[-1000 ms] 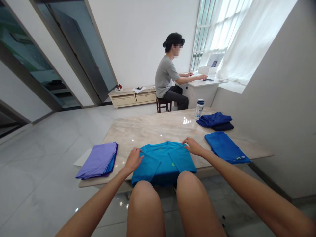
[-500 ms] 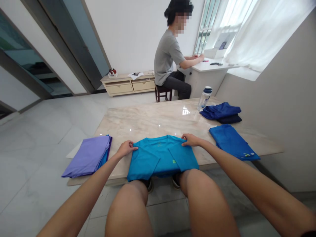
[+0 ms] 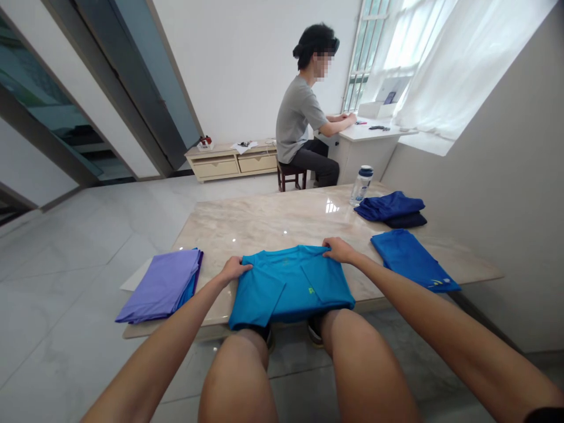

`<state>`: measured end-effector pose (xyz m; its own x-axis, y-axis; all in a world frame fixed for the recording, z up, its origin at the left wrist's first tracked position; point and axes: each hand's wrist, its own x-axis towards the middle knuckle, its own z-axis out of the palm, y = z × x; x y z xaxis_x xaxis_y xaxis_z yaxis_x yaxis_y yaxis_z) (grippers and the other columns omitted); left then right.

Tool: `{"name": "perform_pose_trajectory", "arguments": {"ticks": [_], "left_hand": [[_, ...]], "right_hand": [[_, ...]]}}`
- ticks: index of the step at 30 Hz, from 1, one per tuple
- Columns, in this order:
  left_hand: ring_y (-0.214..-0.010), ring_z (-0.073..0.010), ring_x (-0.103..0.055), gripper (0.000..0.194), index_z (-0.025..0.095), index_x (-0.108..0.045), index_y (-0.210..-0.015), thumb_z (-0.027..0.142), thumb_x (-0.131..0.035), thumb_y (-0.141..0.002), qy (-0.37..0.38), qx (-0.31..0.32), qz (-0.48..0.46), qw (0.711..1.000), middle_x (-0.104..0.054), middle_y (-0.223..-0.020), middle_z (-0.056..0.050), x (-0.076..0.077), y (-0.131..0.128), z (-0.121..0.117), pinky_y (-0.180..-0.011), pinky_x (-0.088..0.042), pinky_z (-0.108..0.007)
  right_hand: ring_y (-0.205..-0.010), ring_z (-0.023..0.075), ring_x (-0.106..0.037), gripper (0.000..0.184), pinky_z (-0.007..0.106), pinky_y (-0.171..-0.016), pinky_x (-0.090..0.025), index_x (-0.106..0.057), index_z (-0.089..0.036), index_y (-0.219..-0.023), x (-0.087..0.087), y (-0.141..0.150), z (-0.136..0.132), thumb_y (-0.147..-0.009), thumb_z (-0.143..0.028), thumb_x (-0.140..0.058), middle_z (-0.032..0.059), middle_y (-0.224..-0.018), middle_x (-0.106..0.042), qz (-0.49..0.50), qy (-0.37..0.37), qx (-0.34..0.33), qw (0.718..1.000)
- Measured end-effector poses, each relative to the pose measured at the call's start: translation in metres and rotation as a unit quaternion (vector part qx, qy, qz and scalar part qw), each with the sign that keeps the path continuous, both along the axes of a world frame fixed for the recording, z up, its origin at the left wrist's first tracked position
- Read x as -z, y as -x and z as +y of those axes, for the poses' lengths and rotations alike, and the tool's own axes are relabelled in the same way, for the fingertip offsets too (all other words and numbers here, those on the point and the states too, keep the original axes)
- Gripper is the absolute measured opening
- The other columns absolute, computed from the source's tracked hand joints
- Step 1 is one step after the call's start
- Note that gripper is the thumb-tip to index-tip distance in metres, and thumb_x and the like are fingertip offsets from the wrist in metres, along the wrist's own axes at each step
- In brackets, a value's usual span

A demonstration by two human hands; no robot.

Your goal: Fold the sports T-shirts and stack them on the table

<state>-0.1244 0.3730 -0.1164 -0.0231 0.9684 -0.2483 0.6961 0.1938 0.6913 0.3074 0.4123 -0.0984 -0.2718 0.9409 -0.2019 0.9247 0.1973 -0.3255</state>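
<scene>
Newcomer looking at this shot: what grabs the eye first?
The bright turquoise T-shirt at the near edge of the marble table, with the left hand and right hand at its top edge. Folded purple clothes lie to its left, and a folded blue shirt to its right. Beyond the table, a person in a grey T-shirt sits at a white desk beside a bright curtained window.

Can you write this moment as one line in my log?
left hand: teal T-shirt edge | right hand: teal T-shirt shoulder | beside: folded lavender shirt, folded blue shirt | under: marble table
</scene>
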Motion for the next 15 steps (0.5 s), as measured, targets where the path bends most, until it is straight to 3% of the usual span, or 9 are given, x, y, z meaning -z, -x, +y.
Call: {"name": "perform_pose_trajectory", "arguments": {"ticks": [4,7,12,15], "left_hand": [[-0.076,-0.0274,-0.072,0.025,0.022,-0.068,-0.057,0.035,-0.088,-0.064,-0.002,-0.032,0.041,0.999,-0.073,-0.064,-0.003,0.010,0.007,0.047,-0.068,-0.051,-0.031],[-0.081,-0.0268,-0.073,0.018,0.021,-0.072,-0.065,0.030,-0.087,-0.069,-0.026,-0.056,0.055,0.997,-0.076,-0.069,-0.003,0.011,0.012,0.099,-0.073,-0.052,-0.032],[-0.089,-0.0238,-0.069,0.015,0.017,-0.071,-0.079,0.026,-0.083,-0.081,-0.129,-0.125,0.070,0.981,-0.078,-0.081,-0.006,-0.011,0.008,0.201,-0.087,-0.052,-0.039],[-0.095,-0.0234,-0.067,0.017,0.020,-0.067,-0.085,0.029,-0.080,-0.089,-0.187,-0.150,0.067,0.969,-0.078,-0.096,-0.007,-0.026,0.002,0.252,-0.092,-0.050,-0.044]], "right_hand": [[-0.122,0.0336,-0.071,0.028,0.033,-0.093,-0.053,-0.077,-0.016,-0.121,0.019,0.005,0.040,-0.094,-0.024,-0.076,0.0167,-0.129,-0.078,-0.018,-0.012,0.025,0.999],[-0.119,0.0343,-0.072,0.028,0.037,-0.094,-0.055,-0.078,-0.018,-0.122,0.021,0.014,0.085,-0.096,-0.027,-0.074,0.0164,-0.127,-0.078,-0.046,-0.047,0.055,0.996],[-0.114,0.0348,-0.069,0.024,0.048,-0.100,-0.054,-0.076,-0.016,-0.120,-0.019,0.024,0.186,-0.099,-0.028,-0.074,0.0169,-0.121,-0.077,-0.022,-0.190,0.063,0.980],[-0.120,0.0314,-0.064,0.024,0.052,-0.110,-0.047,-0.072,-0.011,-0.120,-0.047,0.021,0.237,-0.105,-0.029,-0.070,0.0167,-0.124,-0.074,0.037,-0.268,0.042,0.962]]}}
